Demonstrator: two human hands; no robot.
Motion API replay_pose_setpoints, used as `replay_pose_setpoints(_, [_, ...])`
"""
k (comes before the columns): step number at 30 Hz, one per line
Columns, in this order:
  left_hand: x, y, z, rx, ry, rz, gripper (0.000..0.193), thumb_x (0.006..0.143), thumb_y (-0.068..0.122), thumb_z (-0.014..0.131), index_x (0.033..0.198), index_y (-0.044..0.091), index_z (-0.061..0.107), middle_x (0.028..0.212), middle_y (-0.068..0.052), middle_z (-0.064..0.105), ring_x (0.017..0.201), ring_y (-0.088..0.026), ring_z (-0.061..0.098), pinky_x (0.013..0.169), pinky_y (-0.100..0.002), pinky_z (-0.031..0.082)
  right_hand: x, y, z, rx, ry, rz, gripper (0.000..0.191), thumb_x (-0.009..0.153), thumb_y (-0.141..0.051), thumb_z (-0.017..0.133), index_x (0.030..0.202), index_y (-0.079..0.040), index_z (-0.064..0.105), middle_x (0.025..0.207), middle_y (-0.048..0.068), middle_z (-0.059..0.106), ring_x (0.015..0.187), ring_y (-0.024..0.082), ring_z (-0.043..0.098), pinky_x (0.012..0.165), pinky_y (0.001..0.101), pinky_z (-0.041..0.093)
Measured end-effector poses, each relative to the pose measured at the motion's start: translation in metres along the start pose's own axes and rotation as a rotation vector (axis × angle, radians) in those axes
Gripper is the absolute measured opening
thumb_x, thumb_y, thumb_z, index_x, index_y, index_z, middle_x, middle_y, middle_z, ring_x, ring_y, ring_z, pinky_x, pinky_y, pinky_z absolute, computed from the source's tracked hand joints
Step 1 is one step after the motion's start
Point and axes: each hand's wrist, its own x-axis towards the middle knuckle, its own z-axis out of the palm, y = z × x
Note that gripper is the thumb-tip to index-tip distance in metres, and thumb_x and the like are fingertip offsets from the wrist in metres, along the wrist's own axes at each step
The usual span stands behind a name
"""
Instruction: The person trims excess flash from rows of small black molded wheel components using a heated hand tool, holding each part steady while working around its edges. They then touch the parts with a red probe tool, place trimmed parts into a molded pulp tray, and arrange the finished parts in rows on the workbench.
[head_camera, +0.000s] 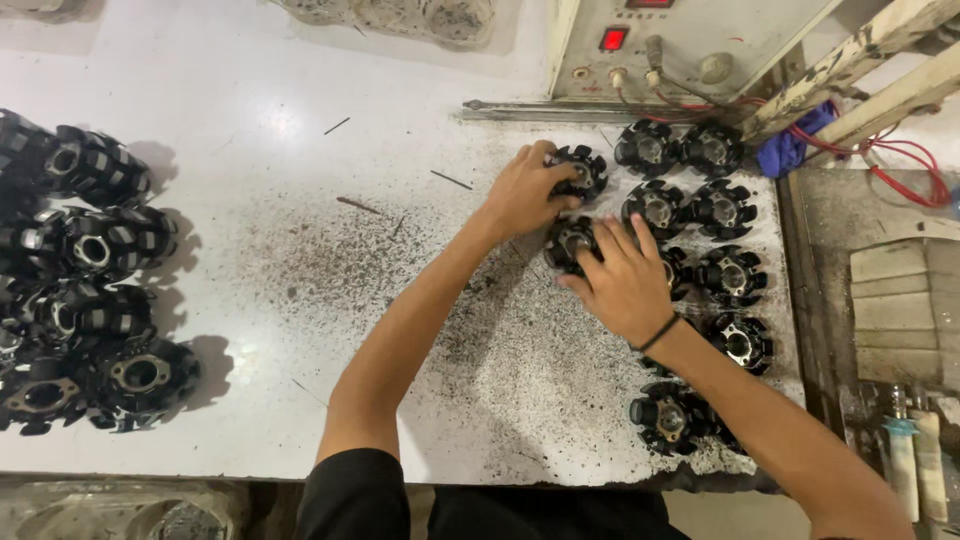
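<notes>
Several black toothed round metal parts stand in rows at the right of the white table (250, 330). My left hand (525, 190) grips one of them, a black toothed part (585, 170), at the top of the left row. My right hand (625, 280), with a black band on its wrist, lies over a second black toothed part (565, 240) just below it, fingers resting on its top. Whether that part is gripped or only touched is unclear. Other parts (733, 275) in the rows stand to the right of both hands.
A pile of the same black parts (90, 300) lies at the table's left edge. A grey control box (690, 45) with a red lit switch (613, 39) and red wires (900, 170) stands at the back right. Dark grit (330, 260) covers the table's middle.
</notes>
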Motion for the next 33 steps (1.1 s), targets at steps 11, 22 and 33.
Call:
replay_pose_setpoints(11, [0.034, -0.023, 0.018, 0.112, 0.067, 0.1, 0.042, 0.097, 0.038, 0.07, 0.136, 0.028, 0.057, 0.151, -0.013, 0.048, 0.135, -0.038, 0.048, 0.106, -0.056, 0.041, 0.043, 0.027, 0.015, 0.028, -0.141, 0.14, 0.057, 0.087, -0.059, 0.071, 0.096, -0.003, 0.079, 0.128, 0.026, 0.065, 0.129, 0.036, 0.058, 0.124, 0.0511, 0.033])
replay_pose_setpoints(22, [-0.313, -0.03, -0.202, 0.831, 0.544, -0.656, 0.076, 0.093, 0.051, 0.076, 0.143, 0.001, 0.05, 0.148, -0.02, 0.05, 0.138, -0.039, 0.043, 0.113, -0.056, 0.033, -0.056, 0.006, -0.043, -0.325, -0.006, -0.167, 0.075, 0.079, -0.063, 0.071, 0.12, -0.001, 0.075, 0.141, 0.027, 0.064, 0.133, 0.036, 0.061, 0.112, 0.0419, 0.046])
replay_pose_setpoints(33, [-0.41, -0.003, -0.19, 0.74, 0.656, -1.066, 0.08, 0.08, 0.053, 0.084, 0.137, 0.013, 0.046, 0.122, -0.023, 0.055, 0.121, -0.045, 0.054, 0.094, -0.062, 0.047, -0.028, 0.014, -0.006, -0.18, 0.179, -0.182, 0.061, 0.103, -0.062, 0.068, 0.13, -0.007, 0.07, 0.142, 0.021, 0.056, 0.137, 0.033, 0.053, 0.113, 0.0399, 0.046])
